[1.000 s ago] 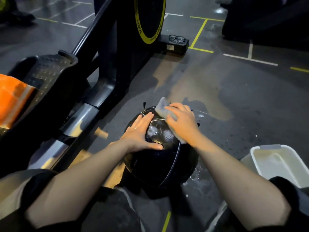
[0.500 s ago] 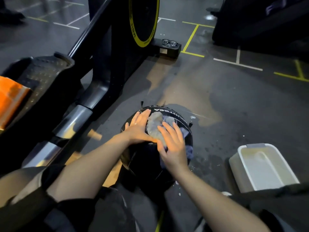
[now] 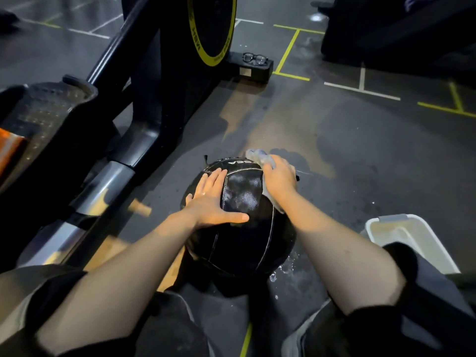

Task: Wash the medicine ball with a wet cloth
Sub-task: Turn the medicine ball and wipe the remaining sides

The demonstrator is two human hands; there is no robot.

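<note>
A black medicine ball (image 3: 242, 235) with pale seams sits on the dark gym floor between my knees. Its top panel shines wet. My left hand (image 3: 215, 202) lies flat on the ball's upper left side, fingers spread, steadying it. My right hand (image 3: 279, 179) presses a pale wet cloth (image 3: 257, 156) against the ball's far upper right edge; the cloth sticks out beyond my fingers and trails under my wrist.
A white plastic basin (image 3: 412, 240) stands on the floor to the right, by my right knee. A black exercise machine with a yellow-rimmed wheel (image 3: 211, 29) fills the left side. Glasses (image 3: 253, 58) lie on its base. Water drops (image 3: 283, 271) spot the floor.
My right hand slid the cloth from the ball's top centre out to its far right edge. The left hand stayed flat on the ball's left side.
</note>
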